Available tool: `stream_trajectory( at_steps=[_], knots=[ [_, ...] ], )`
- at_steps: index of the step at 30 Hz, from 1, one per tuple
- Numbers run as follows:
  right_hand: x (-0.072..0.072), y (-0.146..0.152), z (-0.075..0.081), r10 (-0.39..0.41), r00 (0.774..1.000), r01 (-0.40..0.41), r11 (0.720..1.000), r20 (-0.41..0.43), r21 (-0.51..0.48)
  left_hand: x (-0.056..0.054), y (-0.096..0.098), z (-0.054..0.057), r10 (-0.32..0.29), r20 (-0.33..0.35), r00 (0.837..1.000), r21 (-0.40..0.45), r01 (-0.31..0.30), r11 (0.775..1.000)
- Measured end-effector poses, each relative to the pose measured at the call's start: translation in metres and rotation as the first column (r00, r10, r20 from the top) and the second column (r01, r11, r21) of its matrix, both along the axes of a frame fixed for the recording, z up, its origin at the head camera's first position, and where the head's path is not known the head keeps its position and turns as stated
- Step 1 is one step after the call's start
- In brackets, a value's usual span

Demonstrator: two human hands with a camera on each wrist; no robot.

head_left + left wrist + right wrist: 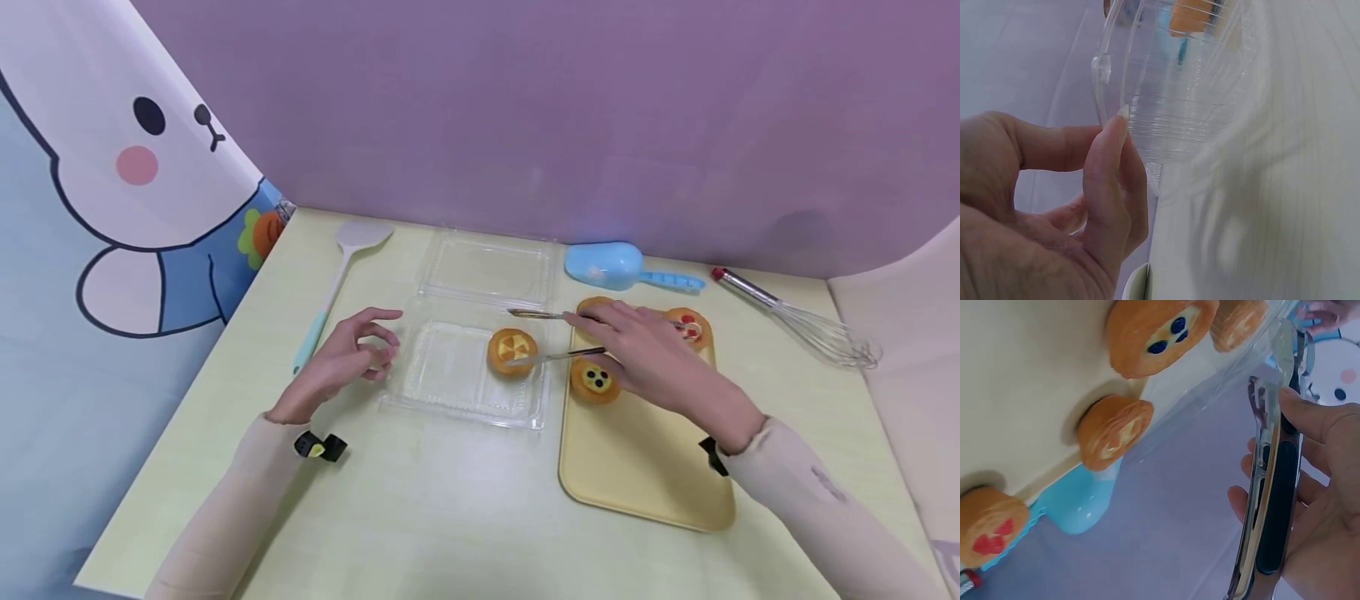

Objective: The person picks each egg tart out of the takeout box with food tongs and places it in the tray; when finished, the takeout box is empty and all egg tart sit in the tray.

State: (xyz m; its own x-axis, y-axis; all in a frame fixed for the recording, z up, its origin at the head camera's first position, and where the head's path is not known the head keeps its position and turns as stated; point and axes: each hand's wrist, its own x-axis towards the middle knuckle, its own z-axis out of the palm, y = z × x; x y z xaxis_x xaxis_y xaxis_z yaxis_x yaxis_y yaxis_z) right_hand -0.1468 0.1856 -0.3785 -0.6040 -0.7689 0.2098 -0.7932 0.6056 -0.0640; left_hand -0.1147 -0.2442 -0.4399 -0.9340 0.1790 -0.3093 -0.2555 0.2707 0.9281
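My right hand (645, 350) grips metal tongs (1272, 475) with dark handle panels, above the left edge of a yellow tray (645, 467). The tongs' arms are spread. One tip overlaps a tart with pale yellow topping (513, 343) in the right part of a clear plastic box (450, 367). Its hinged lid (487, 267) lies folded back. Beside the box's left edge, my left hand (352, 354) has loosely bent fingers; whether they touch the rim is unclear. On the tray sit a blueberry tart (1166, 337), a red-topped tart (991, 528) and another tart (1113, 431).
A blue scoop (607, 265) lies behind the tray, with a whisk (795, 321) to its right. Left of the box rests a spatula (337, 283) with a mint handle. A purple backdrop (525, 117) rises along the table's back edge.
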Motion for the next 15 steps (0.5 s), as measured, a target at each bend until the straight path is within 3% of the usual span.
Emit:
stream_trajectory(
  at_steps=[15],
  knots=[
    [0.000,-0.039,0.013,-0.023,0.997,0.007,0.981,0.080,0.193,0.000,-0.001,-0.001,0.004,-0.004,1.000,-0.016,-0.004,1.000]
  ],
)
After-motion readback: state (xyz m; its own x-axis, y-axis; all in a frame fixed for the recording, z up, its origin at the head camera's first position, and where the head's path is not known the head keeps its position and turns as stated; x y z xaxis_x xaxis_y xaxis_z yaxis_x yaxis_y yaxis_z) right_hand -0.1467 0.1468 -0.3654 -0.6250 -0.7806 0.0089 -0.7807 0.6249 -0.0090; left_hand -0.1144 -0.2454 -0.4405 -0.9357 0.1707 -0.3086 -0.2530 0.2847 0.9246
